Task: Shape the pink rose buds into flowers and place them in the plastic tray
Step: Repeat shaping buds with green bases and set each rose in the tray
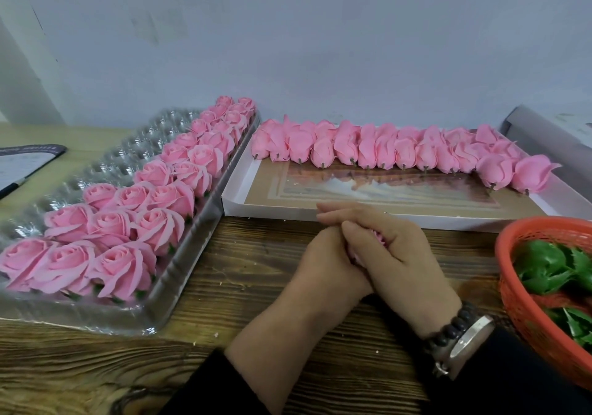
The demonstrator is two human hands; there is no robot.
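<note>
We are sitting at a wooden worktop point(256, 286) with dark, heavy grain, pushed up against a plain pale grey-blue wall point(320, 30); small white crumbs are lying scattered over the wood. Our left hand point(323, 264) and right hand point(397, 254) are meeting over the middle of the worktop, both curling round one pink bud point(476, 239), of which only a sliver is showing between the fingers. The right hand is lying over the left, and a watch point(471, 344) and a dark bead bracelet point(451, 325) are sitting on its wrist above a black sleeve. To our left the clear tray point(105, 161) is running away from us at a slant, and opened flowers point(118, 228) are filling the rows along its right side while the moulded cups on its left are showing bare plastic. Beyond the hands a shallow white box point(275, 209) is lying against the wall, and a row of closed buds point(384, 151) is lining its far edge, stems pointing toward us. At our right an orange basket point(519, 302) is holding green leaf pieces point(544, 267). A dark-edged sheet with a pen point(16, 183) on it is resting at the far left edge, and a grey flat thing point(544, 132) is leaning at the far right by the wall.
</note>
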